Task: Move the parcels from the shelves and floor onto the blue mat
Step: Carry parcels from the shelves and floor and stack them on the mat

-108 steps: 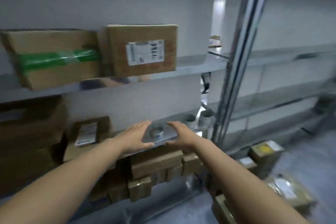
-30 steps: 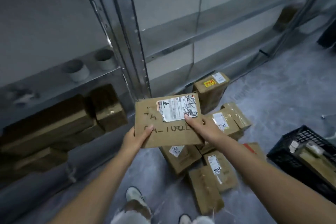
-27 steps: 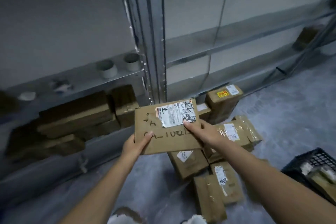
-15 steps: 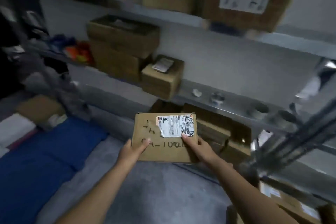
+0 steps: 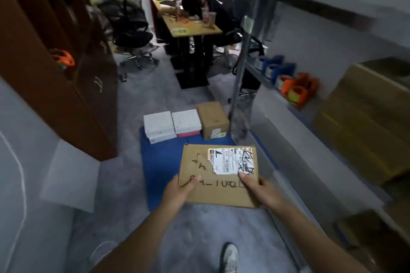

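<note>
Arms: both stretched forward | left hand (image 5: 177, 193) and right hand (image 5: 258, 188) grasp the near corners of the flat cardboard parcel (image 5: 217, 175), thumbs on top | parcel: held level in the air, overlapping the blue mat (image 5: 159, 162) in this view | hidden: fingers beneath the parcel (only thumbs show); label print unreadable; mat's right side covered.
</note>
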`<state>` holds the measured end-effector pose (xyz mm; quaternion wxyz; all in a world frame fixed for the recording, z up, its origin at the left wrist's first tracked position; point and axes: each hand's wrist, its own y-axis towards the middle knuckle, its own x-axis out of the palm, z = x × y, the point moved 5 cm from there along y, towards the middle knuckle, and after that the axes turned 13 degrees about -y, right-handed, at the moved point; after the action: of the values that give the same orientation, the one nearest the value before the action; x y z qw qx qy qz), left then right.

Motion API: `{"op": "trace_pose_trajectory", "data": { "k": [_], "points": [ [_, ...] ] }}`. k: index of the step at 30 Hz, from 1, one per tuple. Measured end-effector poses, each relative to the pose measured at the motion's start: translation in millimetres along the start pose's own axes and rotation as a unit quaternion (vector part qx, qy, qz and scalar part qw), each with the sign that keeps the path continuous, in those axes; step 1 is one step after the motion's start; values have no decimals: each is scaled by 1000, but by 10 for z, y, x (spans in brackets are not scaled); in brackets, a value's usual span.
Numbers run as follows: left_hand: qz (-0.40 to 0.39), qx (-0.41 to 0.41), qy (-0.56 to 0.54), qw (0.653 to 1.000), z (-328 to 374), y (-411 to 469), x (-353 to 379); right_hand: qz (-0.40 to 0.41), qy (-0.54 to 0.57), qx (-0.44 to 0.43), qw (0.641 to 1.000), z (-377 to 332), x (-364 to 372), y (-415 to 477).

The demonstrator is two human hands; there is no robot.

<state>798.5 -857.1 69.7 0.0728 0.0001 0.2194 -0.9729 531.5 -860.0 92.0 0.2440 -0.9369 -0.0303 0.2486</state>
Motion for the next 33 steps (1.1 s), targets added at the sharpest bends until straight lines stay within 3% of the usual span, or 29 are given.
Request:
{"op": "trace_pose_trajectory", "data": {
  "k": [14,21,28,33],
  "points": [
    [142,-28,-75,987,602,1539,-542,-175,-39,-19,984,-1282,687,2417],
    [184,-24,-53,981,638,2486,-1061,-209,-61,-2,976,-1721,1285,3311],
    [192,-90,-67,975,101,4129,-1558,-199,-18,96,975,-1890,2036,4574],
    [219,-107,-71,967,-566,5160,-1824,-171,7,130,977,-1516,2664,5552]
  ]
}}
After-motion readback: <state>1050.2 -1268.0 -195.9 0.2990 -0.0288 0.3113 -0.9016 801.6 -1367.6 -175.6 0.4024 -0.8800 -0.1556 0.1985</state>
